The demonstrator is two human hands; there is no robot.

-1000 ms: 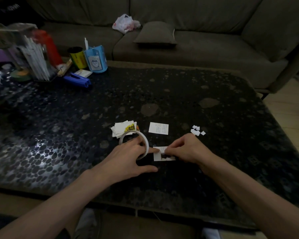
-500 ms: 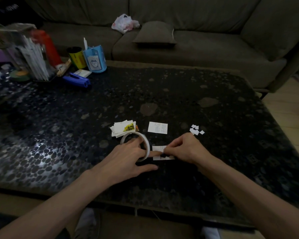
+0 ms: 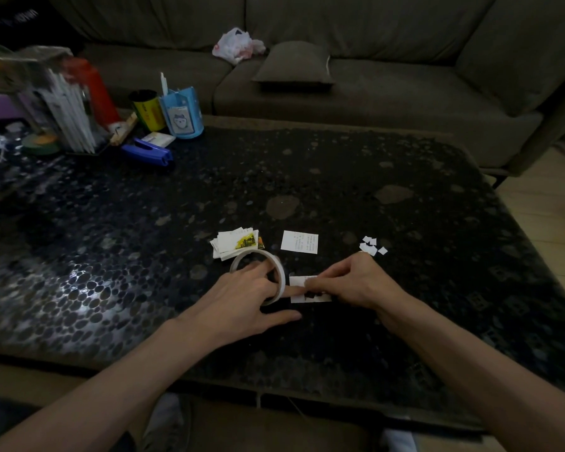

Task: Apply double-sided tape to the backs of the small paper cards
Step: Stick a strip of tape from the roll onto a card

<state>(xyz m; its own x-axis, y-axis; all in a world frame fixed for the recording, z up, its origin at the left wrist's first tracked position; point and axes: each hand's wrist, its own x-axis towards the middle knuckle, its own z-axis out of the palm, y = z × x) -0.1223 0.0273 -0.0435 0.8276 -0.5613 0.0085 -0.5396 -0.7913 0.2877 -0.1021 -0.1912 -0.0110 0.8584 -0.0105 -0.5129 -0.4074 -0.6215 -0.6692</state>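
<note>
left hand (image 3: 242, 298): it lies on the tape roll (image 3: 258, 275), fingers through the ring, and one fingertip presses the left part of the card; the grip is holding the roll in place.
right hand (image 3: 353, 282): the grip is narrow, thumb and finger pinch at the tape on the card; how the tape end sits under the fingers i cannot tell.
card in work (image 3: 309, 288): it lies flat on the bench (image 3: 372, 321), between both hands, near the front edge.
stack of cards (image 3: 235, 246): just behind the roll, it seems to wait for tape.
single card (image 3: 299, 242): lies apart, beside the stack; taped or not, i cannot tell.
white scraps (image 3: 372, 248): small pieces behind the right hand, maybe torn liner.
progress: i judge the task is in the middle; one card is in work, the stack is left.
</note>
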